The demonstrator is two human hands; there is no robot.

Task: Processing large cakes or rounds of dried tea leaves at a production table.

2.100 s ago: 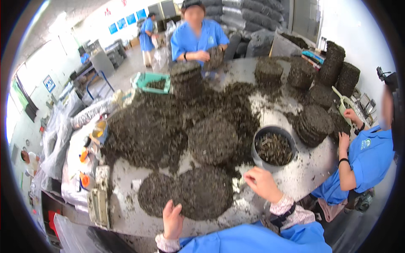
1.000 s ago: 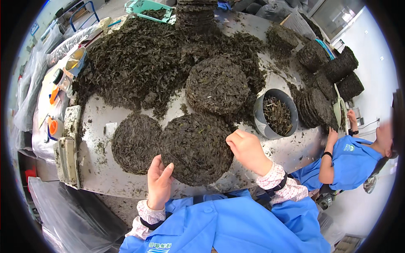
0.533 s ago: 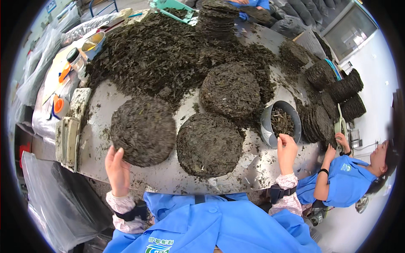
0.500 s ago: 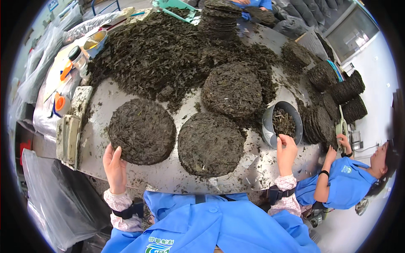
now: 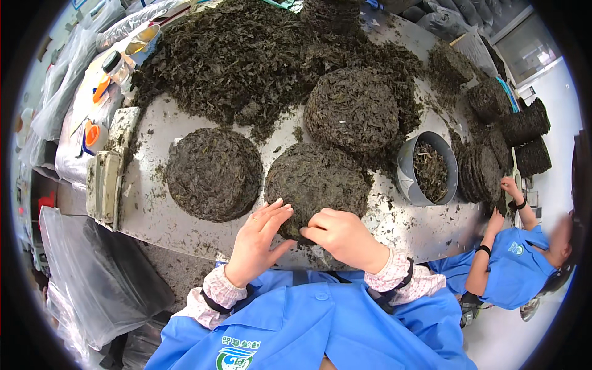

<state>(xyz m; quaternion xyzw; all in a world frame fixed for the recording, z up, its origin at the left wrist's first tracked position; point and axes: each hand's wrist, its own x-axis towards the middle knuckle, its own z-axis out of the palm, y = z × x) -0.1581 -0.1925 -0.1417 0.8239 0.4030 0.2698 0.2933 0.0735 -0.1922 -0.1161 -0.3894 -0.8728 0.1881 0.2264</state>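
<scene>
A round, dark brown stack of dried seaweed cakes (image 5: pixel 317 179) lies on the metal table in front of me. My left hand (image 5: pixel 258 237) is open at its near left edge, fingers extended and fingertips touching the rim. Against the near rim, my right hand (image 5: pixel 345 237) is closed, thumb and fingers pinching the edge; its fingertips are partly hidden. To the left sits another round seaweed stack (image 5: pixel 214 174), and a third stack (image 5: pixel 351 111) stands just behind the middle one. A grey ring-shaped container (image 5: pixel 404 169) with brown scraps in it is to the right.
Loose dark seaweed (image 5: pixel 234 61) is heaped across the far side. On the left are a pale block-like device (image 5: pixel 103 185), a lidded jar (image 5: pixel 117 66) and an orange-topped container (image 5: pixel 94 137). At right, a co-worker in blue (image 5: pixel 515 265) handles more seaweed cakes (image 5: pixel 478 176).
My left hand has left the left stack and moved right to the middle one. My right hand has moved left from the grey container to the same stack. The view has shifted slightly.
</scene>
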